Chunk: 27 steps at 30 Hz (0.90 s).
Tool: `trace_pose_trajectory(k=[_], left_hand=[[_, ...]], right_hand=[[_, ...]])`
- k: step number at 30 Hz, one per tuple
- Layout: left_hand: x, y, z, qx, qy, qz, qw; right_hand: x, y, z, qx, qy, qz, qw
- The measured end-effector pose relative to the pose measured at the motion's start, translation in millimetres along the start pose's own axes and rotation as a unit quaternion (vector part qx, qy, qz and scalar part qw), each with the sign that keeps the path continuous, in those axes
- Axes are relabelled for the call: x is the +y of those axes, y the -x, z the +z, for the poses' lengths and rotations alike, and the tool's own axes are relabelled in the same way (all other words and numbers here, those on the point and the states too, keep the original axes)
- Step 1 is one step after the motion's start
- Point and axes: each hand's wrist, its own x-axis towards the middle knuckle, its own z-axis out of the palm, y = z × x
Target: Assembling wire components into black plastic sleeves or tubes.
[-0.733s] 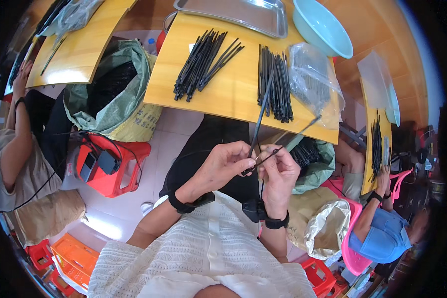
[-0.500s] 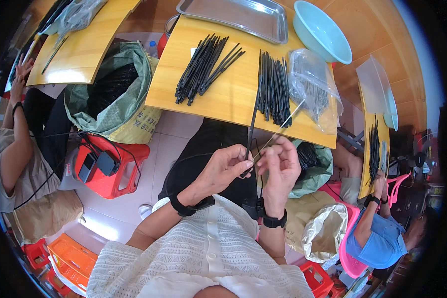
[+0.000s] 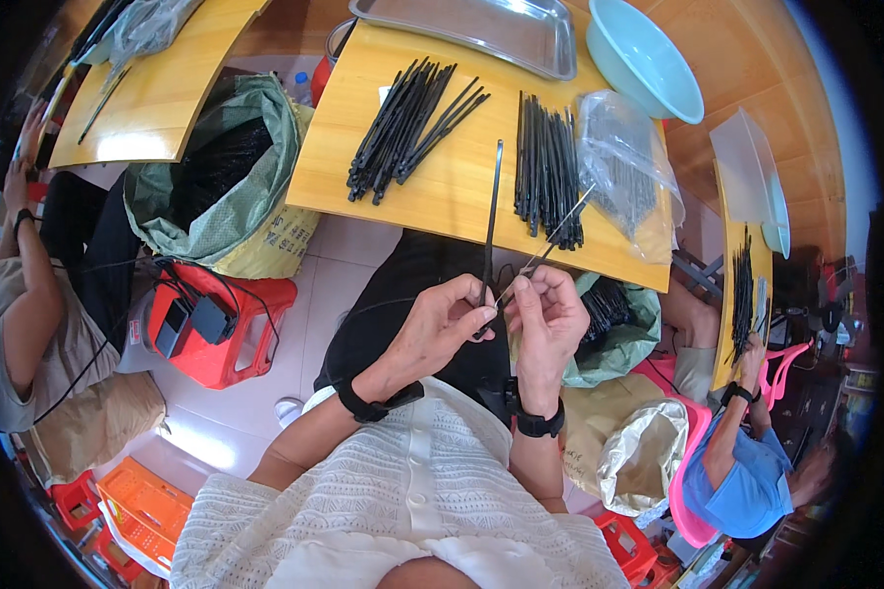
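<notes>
My left hand [image 3: 436,329] pinches a thin black rod [image 3: 492,211] near its lower end, and the rod points up and away over the table's front edge. My right hand [image 3: 548,319] is closed on a thin metal wire [image 3: 571,213], held between thumb and fingers. The wire slants from upper right down toward the lower end of the black rod. Whether the two touch is too small to tell. Beyond the hands, one pile of black rods [image 3: 398,133] lies at the table's left and another bundle of black rods [image 3: 544,172] at its right.
A clear plastic bag [image 3: 618,157] of thin wires lies at the yellow table's [image 3: 329,167] right edge. Behind are a metal tray [image 3: 461,34] and a pale blue basin [image 3: 643,59]. Woven sacks [image 3: 157,196] and a red stool [image 3: 250,339] stand left. People sit on both sides.
The black rod's tip has dropped nearer to me and now ends lower over the table. The wire's far end has shifted slightly left and nearer. Both hands keep their hold.
</notes>
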Motion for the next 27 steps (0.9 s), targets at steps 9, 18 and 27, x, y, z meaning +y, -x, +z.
trace_pose_trajectory(k=[9, 18, 27], left_hand=[[-5.1, -7.2, -0.8, 0.015, 0.003, 0.02, 1.0], [-6.4, -12.7, -4.9, 0.019, -0.079, -0.036, 0.996], [-4.2, -13.6, -2.4, 0.036, -0.228, 0.039, 0.972]], right_hand=[[9.2, -13.2, -3.4, -0.021, -0.149, 0.118, 0.981], [12.8, -18.1, 1.6, -0.003, -0.032, 0.01, 0.999], [12.3, -21.7, 0.5, 0.03, 0.05, 0.006, 0.998]])
